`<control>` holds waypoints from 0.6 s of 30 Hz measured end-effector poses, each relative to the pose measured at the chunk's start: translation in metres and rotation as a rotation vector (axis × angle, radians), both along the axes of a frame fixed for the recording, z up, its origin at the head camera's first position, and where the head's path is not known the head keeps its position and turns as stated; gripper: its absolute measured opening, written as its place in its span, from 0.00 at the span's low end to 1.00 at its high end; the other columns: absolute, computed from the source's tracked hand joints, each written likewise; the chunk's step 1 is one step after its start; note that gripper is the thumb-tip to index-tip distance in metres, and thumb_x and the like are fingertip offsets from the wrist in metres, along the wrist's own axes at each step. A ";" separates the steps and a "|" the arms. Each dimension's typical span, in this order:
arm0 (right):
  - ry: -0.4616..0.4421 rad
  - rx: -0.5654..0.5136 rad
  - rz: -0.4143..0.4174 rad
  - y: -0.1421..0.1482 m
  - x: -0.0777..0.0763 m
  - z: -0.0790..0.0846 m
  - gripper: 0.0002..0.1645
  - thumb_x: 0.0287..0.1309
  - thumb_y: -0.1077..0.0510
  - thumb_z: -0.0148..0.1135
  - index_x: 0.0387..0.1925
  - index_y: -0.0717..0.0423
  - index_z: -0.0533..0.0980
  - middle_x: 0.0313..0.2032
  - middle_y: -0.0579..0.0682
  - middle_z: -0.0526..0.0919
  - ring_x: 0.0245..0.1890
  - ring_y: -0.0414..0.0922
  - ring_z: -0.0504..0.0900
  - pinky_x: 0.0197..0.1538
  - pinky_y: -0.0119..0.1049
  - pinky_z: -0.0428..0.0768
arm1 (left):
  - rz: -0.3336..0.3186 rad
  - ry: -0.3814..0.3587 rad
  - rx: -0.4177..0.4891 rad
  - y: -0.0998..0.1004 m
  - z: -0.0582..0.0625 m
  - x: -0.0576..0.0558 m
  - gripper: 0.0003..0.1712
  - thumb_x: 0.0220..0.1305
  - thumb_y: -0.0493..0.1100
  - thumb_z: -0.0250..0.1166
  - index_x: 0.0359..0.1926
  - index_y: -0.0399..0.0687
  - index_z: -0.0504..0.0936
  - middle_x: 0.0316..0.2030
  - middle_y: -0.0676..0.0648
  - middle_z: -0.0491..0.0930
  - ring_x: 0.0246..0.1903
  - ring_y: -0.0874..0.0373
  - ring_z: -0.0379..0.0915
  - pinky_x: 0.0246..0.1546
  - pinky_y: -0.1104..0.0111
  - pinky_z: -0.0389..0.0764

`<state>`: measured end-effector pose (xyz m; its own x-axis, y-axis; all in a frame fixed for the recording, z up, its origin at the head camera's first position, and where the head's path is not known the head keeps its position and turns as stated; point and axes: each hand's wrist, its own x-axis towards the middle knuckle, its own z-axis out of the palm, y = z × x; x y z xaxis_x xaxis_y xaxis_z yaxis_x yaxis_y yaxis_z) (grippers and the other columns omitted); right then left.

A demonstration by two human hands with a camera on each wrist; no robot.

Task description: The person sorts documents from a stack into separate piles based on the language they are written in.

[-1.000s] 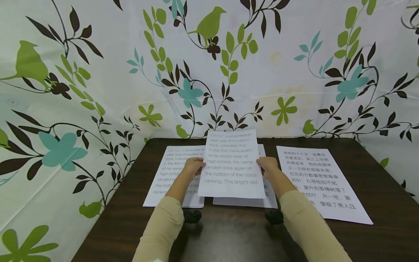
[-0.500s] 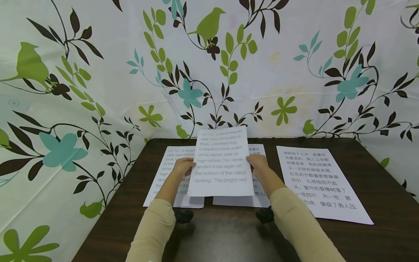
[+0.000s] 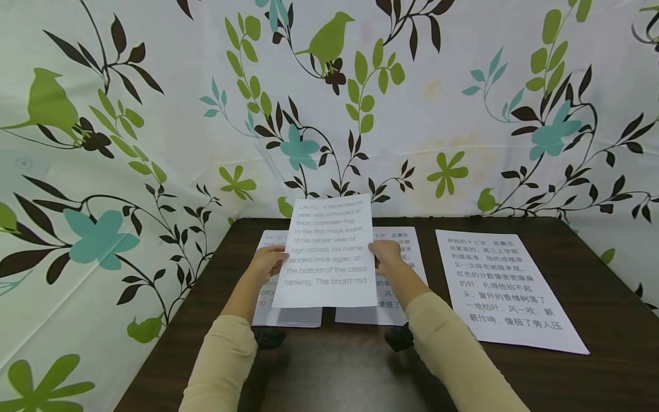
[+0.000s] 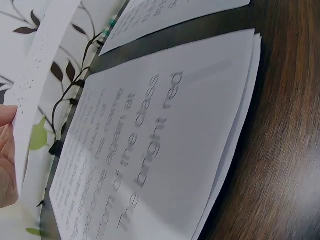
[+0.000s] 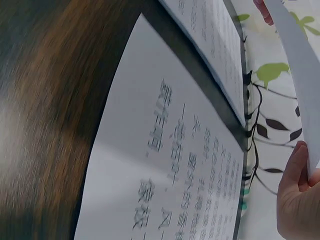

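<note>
A sheet of paper [image 3: 324,252] with large English print is held up above the table, tilted toward the head camera. My left hand [image 3: 268,262] pinches its left edge, and my right hand [image 3: 386,253] pinches the opposite edge. Beneath it on the left lies a stack of English-printed sheets [image 4: 200,100], partly covered in the head view. A Chinese-printed sheet [image 5: 130,100] lies under the right side, also partly covered. Seen from the left wrist, the raised sheet is edge-on beside the left fingers [image 4: 7,115]. The right thumb [image 5: 295,167] presses the sheet's face in the right wrist view.
Another Chinese-printed sheet [image 3: 507,286] lies farther right on the dark wooden table [image 3: 334,366]. A patterned cloth [image 3: 412,114] with birds and leaves hangs behind the table's back edge. Dark wrist-camera mounts [image 3: 399,337] sit below the forearms.
Both hands have carried the held sheet steadily to the left, over the English stack. More of the middle Chinese-printed sheet shows now. The sheets on the table have stayed in place.
</note>
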<state>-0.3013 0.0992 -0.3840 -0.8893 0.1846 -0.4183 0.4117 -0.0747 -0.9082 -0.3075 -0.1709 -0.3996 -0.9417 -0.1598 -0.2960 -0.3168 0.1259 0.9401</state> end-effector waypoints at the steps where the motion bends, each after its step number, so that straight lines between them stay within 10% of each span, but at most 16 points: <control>1: 0.000 -0.008 -0.007 -0.003 0.000 0.001 0.18 0.52 0.63 0.50 0.45 0.68 0.68 0.36 0.57 0.74 0.32 0.46 0.76 0.35 0.32 0.75 | 0.001 -0.002 -0.005 -0.003 0.001 0.001 0.20 0.54 0.32 0.57 0.51 0.37 0.70 0.40 0.40 0.75 0.29 0.55 0.75 0.29 0.68 0.75; 18: 0.042 -0.072 0.046 -0.050 0.006 0.008 0.17 0.50 0.64 0.52 0.43 0.69 0.70 0.31 0.56 0.74 0.25 0.43 0.74 0.29 0.29 0.74 | -0.034 0.073 -0.044 -0.066 -0.006 0.006 0.23 0.54 0.37 0.59 0.52 0.37 0.70 0.39 0.40 0.75 0.32 0.52 0.75 0.31 0.66 0.75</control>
